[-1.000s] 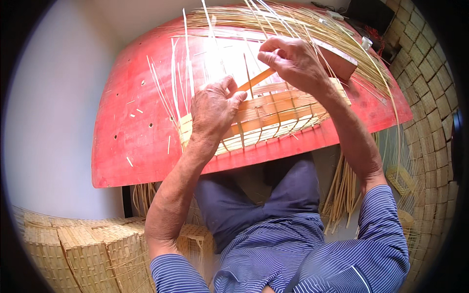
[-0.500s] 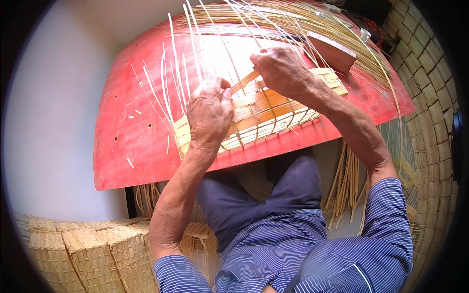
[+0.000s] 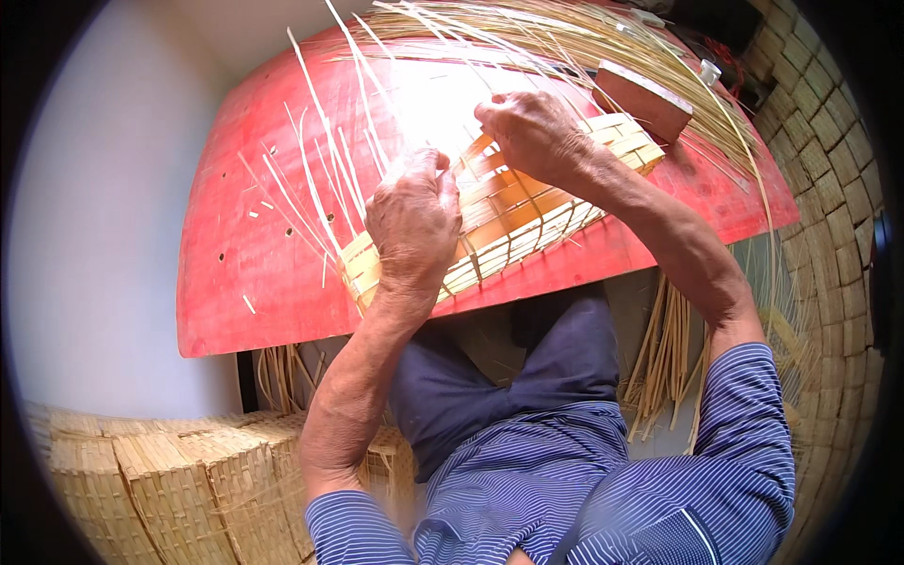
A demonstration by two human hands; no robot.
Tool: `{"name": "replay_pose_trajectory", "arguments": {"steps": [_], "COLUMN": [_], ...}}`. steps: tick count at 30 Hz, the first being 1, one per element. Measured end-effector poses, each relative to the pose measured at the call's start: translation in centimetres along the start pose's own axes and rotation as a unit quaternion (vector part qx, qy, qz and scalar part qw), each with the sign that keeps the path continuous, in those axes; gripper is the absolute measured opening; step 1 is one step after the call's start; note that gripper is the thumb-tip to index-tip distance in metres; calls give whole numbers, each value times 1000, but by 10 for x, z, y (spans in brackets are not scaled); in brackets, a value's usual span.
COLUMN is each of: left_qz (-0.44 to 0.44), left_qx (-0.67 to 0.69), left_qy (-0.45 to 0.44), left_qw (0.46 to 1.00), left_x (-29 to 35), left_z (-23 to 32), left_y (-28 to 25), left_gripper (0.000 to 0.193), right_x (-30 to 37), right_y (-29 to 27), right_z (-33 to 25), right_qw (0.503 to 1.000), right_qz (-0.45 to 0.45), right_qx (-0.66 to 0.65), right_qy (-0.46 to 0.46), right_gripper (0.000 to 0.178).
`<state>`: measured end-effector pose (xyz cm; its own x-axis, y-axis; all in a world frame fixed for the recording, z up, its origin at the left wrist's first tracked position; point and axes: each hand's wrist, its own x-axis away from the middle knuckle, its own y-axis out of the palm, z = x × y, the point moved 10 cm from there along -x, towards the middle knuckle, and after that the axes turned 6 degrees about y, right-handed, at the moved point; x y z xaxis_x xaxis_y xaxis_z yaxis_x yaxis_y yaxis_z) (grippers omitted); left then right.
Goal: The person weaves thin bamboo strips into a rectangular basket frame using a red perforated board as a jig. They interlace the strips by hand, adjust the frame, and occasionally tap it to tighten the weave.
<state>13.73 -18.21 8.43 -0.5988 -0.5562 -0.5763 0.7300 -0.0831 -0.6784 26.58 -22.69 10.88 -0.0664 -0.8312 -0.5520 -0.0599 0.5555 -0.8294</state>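
Note:
A partly woven bamboo basket [image 3: 513,217] lies tilted near the front edge of the red table, with long loose strips standing up from its far side. Both my hands are closed at its upper edge. My left hand [image 3: 412,221] pinches at the left part of the weave, its fingertips close to a tan bamboo strip [image 3: 477,149]. The other end of that strip runs to the closed fingers of my right hand [image 3: 532,132], a little farther away and to the right. My hands cover part of the weave, and glare washes out the strips behind them.
The red table [image 3: 254,188] has small holes and cut bits of strip. A reddish brick-like block [image 3: 643,101] sits right of the basket, before a long bundle of strips [image 3: 527,38]. Woven baskets [image 3: 169,471] stand lower left; more strips [image 3: 664,348] hang under the table's right side.
The basket has turned slightly, its right end now farther away, and its upright strips lean more to the left. My left hand has shifted slightly right; less of the strip shows between my hands.

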Motion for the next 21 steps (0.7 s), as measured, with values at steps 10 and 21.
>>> {"name": "replay_pose_trajectory", "arguments": {"steps": [10,21], "left_qz": [-12,-87], "left_qx": [-42,-103], "left_qy": [57,205], "left_qw": [997,969], "left_x": [2,28], "left_z": [22,54], "left_y": [0,17], "left_gripper": [17,90], "right_x": [4,11], "right_y": [6,-1], "right_z": [35,36], "right_qw": [963,964], "right_qz": [-233,-208], "right_qx": [-15,-51], "right_qy": [132,158], "right_gripper": [9,13]}}
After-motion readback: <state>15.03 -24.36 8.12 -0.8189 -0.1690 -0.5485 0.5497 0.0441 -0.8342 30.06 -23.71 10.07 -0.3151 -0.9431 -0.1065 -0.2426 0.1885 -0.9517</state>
